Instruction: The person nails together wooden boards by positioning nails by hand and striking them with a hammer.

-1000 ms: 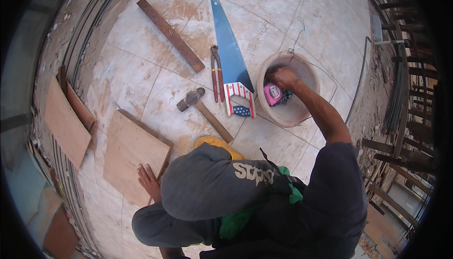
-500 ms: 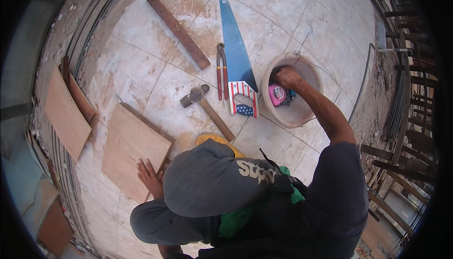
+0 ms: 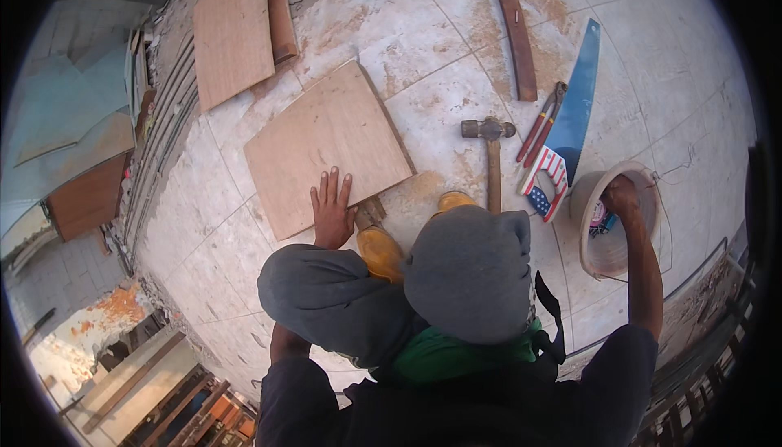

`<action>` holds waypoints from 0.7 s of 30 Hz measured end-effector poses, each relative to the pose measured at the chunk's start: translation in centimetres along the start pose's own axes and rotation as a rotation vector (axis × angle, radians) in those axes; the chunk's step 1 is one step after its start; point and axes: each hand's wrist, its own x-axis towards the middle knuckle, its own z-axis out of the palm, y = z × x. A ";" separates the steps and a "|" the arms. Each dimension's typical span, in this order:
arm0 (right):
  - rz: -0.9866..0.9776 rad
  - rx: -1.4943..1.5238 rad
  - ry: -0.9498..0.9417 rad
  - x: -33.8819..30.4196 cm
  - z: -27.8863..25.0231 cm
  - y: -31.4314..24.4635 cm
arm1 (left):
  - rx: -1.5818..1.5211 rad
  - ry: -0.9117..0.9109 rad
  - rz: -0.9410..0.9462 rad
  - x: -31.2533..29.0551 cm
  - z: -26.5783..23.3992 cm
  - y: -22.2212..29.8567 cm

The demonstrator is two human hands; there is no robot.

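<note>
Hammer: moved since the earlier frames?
No. Against the floor tiles, the hammer lies in the same spot; its shift in the picture comes from the camera turning.

A light-brown, four-sided wooden board point(image 3: 334, 146) lies flat; a pale, round, open-topped bucket point(image 3: 615, 255) stands to its right, well apart.

On the tiled floor point(image 3: 220, 264), smeared with reddish-brown dust, a ball-peen hammer point(image 3: 494, 168) lies with its head at the far end. Right of it, red-handled pincers point(image 3: 548, 127) rest close along the left side of a handsaw point(image 3: 577, 105) with a blue blade and a striped, starred handle. Farther off lies a narrow brown wooden strip point(image 3: 513, 32). At far left, a plywood sheet point(image 3: 234, 36) overlaps a redder board point(image 3: 283, 24). Pale blue-green sheets point(image 3: 73, 109) lie farther left; wooden planks point(image 3: 134, 382) sit near left.
</note>
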 end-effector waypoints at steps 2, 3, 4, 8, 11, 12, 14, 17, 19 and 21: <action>-0.001 0.026 -0.110 0.4 -1.3 -1.0 | -0.034 -0.003 0.006 0.0 -1.0 -0.2; 0.013 0.020 -0.173 -0.4 -0.9 0.5 | -0.049 0.010 0.010 0.5 -0.8 0.1; 0.029 0.013 -0.239 -0.9 -0.3 2.1 | -0.064 0.019 0.015 0.4 -0.7 0.1; 0.052 0.027 -0.343 -0.5 -1.1 2.2 | -0.051 0.013 -0.039 -1.3 -0.4 -0.6; 0.090 0.048 -0.389 -0.2 -1.6 2.8 | -0.043 0.013 -0.033 -1.1 -0.4 -0.2; 0.110 0.049 -0.407 -0.3 -1.9 2.8 | -0.033 0.000 -0.033 -1.0 -0.4 -0.1; 0.133 0.064 -0.434 -0.5 -2.3 2.8 | -0.095 0.028 -0.037 -1.2 -0.1 -0.4; 0.167 0.100 -0.468 -0.3 -2.6 3.1 | -0.250 0.139 -0.085 -1.8 0.1 -1.3; 0.217 0.122 -0.491 -0.8 -3.0 3.0 | -0.287 0.197 -0.153 -2.2 0.4 -1.1; 0.254 0.144 -0.516 -0.5 -3.6 2.7 | -0.249 0.198 -0.159 -3.5 1.3 -2.0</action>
